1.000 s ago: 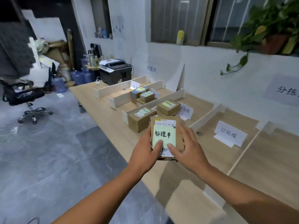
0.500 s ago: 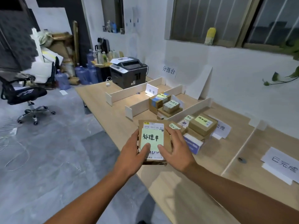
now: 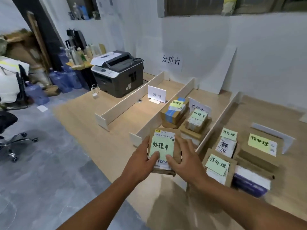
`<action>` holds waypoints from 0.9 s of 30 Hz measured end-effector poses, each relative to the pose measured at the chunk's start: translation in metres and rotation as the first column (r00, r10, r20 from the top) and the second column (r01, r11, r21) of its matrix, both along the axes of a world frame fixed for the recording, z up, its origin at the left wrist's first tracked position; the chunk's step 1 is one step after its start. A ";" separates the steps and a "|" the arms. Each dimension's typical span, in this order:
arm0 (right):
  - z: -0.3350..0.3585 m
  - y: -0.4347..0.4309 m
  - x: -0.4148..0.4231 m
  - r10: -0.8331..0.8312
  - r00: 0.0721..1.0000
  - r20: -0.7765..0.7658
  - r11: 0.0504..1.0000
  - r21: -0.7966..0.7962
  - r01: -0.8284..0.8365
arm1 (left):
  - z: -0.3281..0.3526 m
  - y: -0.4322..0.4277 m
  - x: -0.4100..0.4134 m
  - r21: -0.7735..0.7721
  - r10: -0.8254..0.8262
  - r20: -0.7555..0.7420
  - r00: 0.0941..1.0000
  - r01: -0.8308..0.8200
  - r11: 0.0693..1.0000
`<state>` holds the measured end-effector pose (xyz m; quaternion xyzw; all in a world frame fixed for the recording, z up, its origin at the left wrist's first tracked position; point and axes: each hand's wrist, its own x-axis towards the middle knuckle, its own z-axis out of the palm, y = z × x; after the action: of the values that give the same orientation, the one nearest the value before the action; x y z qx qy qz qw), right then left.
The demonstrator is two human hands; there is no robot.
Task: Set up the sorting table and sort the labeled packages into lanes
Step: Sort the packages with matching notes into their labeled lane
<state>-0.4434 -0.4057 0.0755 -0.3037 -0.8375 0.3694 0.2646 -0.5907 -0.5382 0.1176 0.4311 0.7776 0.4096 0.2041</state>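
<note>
Both my hands hold a small cardboard package (image 3: pixel 163 146) with a green note reading 处理中 on top, above the table's front edge. My left hand (image 3: pixel 141 161) grips its left side with the thumb on the note. My right hand (image 3: pixel 186 160) grips its right side, thumb also on the note. The package is in front of the near end of the middle lane, where two packages (image 3: pixel 174 112) (image 3: pixel 196 120) with 处理中 notes lie beside a lane sign (image 3: pixel 199 107). The lane to the right holds several packages (image 3: pixel 259 146) with 待处理 notes.
White divider boards (image 3: pixel 126 102) (image 3: pixel 167 110) (image 3: pixel 217 125) split the wooden table (image 3: pixel 86 117) into lanes. The left lane has a 异常 sign (image 3: pixel 157 94). A printer (image 3: pixel 118 73) stands at the table's far left. An office chair (image 3: pixel 10 130) and water jugs (image 3: pixel 66 78) stand on the floor left.
My view has shifted left along the table and closer to the lanes. Both hands still hold the same package, now in front of the 处理中 lane instead of the 待处理 lane.
</note>
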 end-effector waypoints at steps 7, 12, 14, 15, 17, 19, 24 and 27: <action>-0.031 0.060 -0.100 -0.166 0.984 0.064 0.976 -0.130 0.173 | -0.036 0.092 -0.127 -0.085 -0.192 0.078 0.978 0.199 0.976; -0.063 0.086 -0.159 -0.360 0.923 0.135 0.905 -0.191 0.381 | -0.072 0.162 -0.202 -0.195 -0.379 0.133 0.916 0.399 0.896; -0.075 0.095 -0.177 -0.410 0.894 0.181 0.874 -0.201 0.442 | -0.089 0.184 -0.223 -0.234 -0.430 0.144 0.891 0.453 0.860; -0.082 0.099 -0.185 -0.427 0.881 0.204 0.862 -0.203 0.465 | -0.097 0.194 -0.231 -0.252 -0.450 0.155 0.880 0.475 0.843; -0.096 0.106 -0.196 -0.452 0.858 0.243 0.837 -0.216 0.503 | -0.112 0.210 -0.242 -0.291 -0.474 0.178 0.862 0.507 0.812; -0.111 0.112 -0.206 -0.466 0.842 0.273 0.817 -0.231 0.528 | -0.129 0.223 -0.249 -0.329 -0.484 0.201 0.852 0.524 0.785; -0.147 0.123 -0.221 -0.470 0.815 0.338 0.795 -0.238 0.557 | -0.165 0.246 -0.256 -0.439 -0.480 0.213 0.851 0.522 0.731; -0.165 0.127 -0.228 -0.439 0.814 0.382 0.792 -0.262 0.551 | -0.182 0.253 -0.254 -0.487 -0.426 0.210 0.880 0.472 0.735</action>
<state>-0.6715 -0.2789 -0.0893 -0.6103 -0.6745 0.3826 0.1618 -0.8445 -0.2855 -0.0647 0.5157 0.7226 0.1382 0.4391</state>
